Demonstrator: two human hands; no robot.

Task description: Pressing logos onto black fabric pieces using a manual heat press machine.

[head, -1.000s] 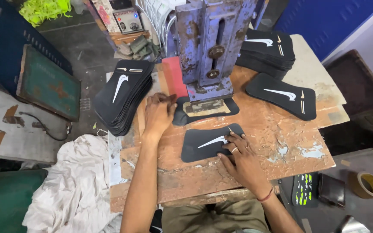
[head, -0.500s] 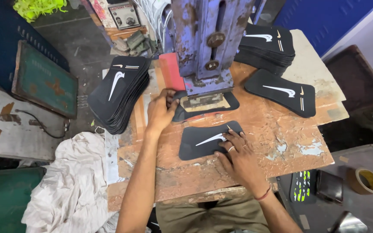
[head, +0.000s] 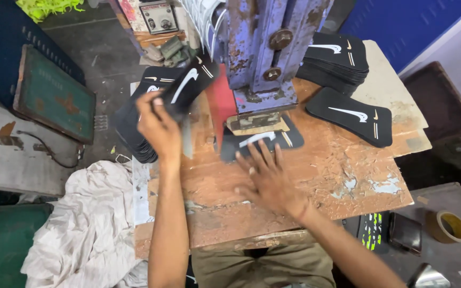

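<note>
Two stacks of black pieces point(head: 337, 58) flank the blue press point(head: 259, 53); left hand point(head: 158, 125) grip pinches one lifted piece point(head: 190, 82), right hand point(head: 268, 178) spread flat on another point(head: 259, 140) under it.

Worn wooden tabletop point(head: 348, 176), peeling surface; grey concrete floor point(head: 107, 48); blue wall point(head: 406, 26); white cloth heap point(head: 81, 234) at left.

The blue press point(head: 265, 53) is cut off by the top edge and hides part of the black piece point(head: 262, 140) under its plate, the right hand point(head: 268, 178) is motion-blurred, and the left hand point(head: 158, 125) covers the lower end of its lifted black piece point(head: 190, 85).
</note>
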